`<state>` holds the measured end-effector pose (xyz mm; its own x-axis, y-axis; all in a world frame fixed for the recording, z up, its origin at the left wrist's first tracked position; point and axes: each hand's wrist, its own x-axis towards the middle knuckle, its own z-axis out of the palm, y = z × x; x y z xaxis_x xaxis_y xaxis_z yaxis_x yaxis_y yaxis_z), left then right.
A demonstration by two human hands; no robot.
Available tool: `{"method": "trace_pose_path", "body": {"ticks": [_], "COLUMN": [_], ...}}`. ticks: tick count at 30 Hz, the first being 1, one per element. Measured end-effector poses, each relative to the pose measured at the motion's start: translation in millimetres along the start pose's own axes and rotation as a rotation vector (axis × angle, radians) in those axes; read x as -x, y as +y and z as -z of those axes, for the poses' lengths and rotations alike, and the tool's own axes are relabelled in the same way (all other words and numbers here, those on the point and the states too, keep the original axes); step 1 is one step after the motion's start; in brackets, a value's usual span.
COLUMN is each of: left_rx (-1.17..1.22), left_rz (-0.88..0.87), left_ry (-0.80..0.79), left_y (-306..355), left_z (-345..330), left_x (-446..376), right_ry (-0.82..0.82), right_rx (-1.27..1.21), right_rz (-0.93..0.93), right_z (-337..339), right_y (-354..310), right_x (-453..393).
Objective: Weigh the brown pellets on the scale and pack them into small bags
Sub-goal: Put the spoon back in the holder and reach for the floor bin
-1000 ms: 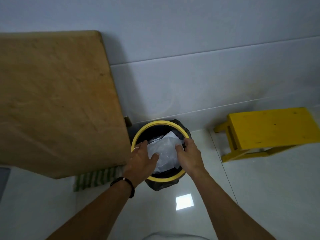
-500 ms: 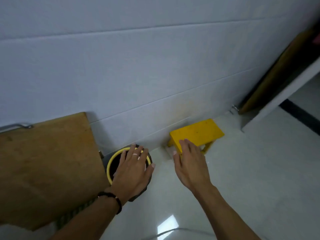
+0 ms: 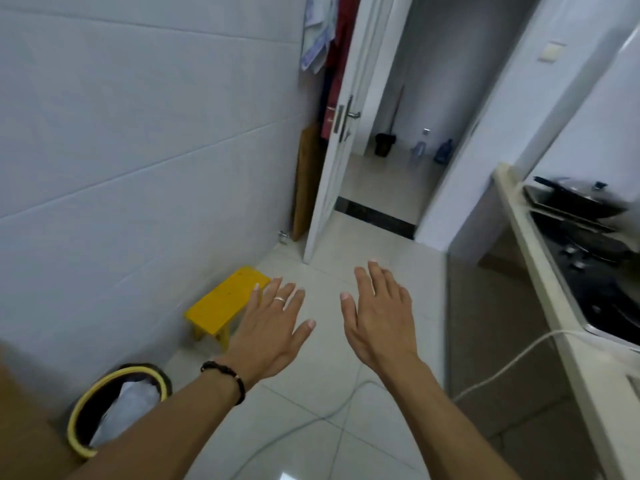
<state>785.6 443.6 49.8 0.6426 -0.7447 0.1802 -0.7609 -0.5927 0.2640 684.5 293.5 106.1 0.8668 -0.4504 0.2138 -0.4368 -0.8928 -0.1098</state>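
Both hands were empty, fingers straight and spread, held palm-down over the floor: left hand [image 3: 273, 329] near the yellow stool [image 3: 227, 299], right hand [image 3: 379, 315] beside it. No pellets, scale or bags in view; the bin [image 3: 116, 407] with a white bag inside sat lower left, the counter [image 3: 540, 271] with a stove on the right.

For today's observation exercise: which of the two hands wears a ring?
The left hand: a pale ring sits on one finger and a dark bracelet circles its wrist. The right hand is bare. Both are open, holding nothing.
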Motion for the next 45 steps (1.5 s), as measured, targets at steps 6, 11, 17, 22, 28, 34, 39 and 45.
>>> {"method": "trace_pose_path", "body": {"ticks": [6,11,17,22,28,34,39,45], "left_rx": [0.031,0.066,0.123,0.101,0.149,0.148,0.130,0.127], "left_rz": [-0.241,-0.452,-0.726,-0.959,-1.258,-1.569,-1.788,-1.847], "left_ry": [-0.065,-0.119,-0.179,-0.245,-0.369,-0.531,-0.627,-0.739], "left_y": [164.2,315.1,465.2,567.3,656.6,701.5,704.8,689.7], "left_z": [4.0,-23.1,-51.7,-81.8,-119.8,-164.4,-193.6,-230.9], "left_x": [-46.3,-68.6,-74.6,-58.6,-15.7,45.4,109.7,152.7], "right_ry": [0.071,0.096,0.115,0.151,0.152,0.194,0.229,0.259], "right_rx": [0.073,0.122,0.185,0.201,0.201,0.152,0.124,0.060], "right_rz": [-0.239,-0.463,-0.708,-0.926,-1.257,-1.633,-1.874,-2.037], "right_z": [82.3,130.5,169.1,183.4,178.7,153.9,117.0,63.0], "right_y": [137.4,265.8,378.8,432.3,456.7,430.1,380.6,333.7], "right_x": [55.5,121.8,205.4,285.0,382.7,467.1,525.2,557.8]}}
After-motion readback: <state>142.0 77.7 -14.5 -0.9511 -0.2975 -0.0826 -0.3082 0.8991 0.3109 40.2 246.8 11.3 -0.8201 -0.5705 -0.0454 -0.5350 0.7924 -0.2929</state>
